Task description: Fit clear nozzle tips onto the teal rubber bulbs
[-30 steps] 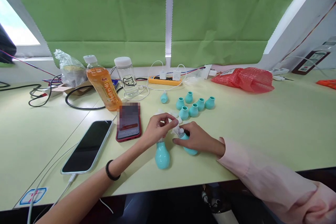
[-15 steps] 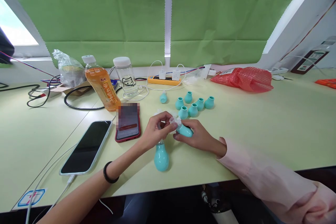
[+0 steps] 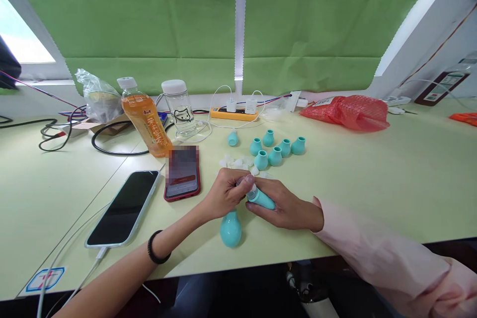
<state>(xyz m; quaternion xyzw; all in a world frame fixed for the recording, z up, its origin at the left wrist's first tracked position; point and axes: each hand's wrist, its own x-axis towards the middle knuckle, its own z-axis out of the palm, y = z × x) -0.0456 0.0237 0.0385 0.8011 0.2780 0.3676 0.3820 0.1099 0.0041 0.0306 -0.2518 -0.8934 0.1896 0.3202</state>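
Note:
My right hand (image 3: pixel 286 204) is closed around a turquoise squeeze bulb (image 3: pixel 263 200), its narrow end pointing up and left. At that end my left hand (image 3: pixel 226 190) pinches a clear plastic nozzle piece, mostly hidden by the fingers. Whether the nozzle is fully seated on the bulb I cannot tell. Another turquoise bulb (image 3: pixel 230 231) lies on the table just below my left hand, its top covered by the hand. Beyond my hands are several small white translucent pieces (image 3: pixel 237 163). Several open-necked turquoise bulbs (image 3: pixel 275 156) stand behind to the right, and one turquoise bulb (image 3: pixel 233 139) lies apart.
Two phones, one red-cased (image 3: pixel 182 189) and one pale-cased (image 3: pixel 122 208), lie left of my hands. Behind them stand an orange drink bottle (image 3: pixel 147 121) and a clear lidded bottle (image 3: pixel 182 114). A power strip (image 3: pixel 233 115) and red bubble wrap (image 3: pixel 350 113) sit at the back.
My hands have drawn closer together and turned slightly lower, the fingers now covering more of the clear nozzle. The small white pieces behind them are more exposed.

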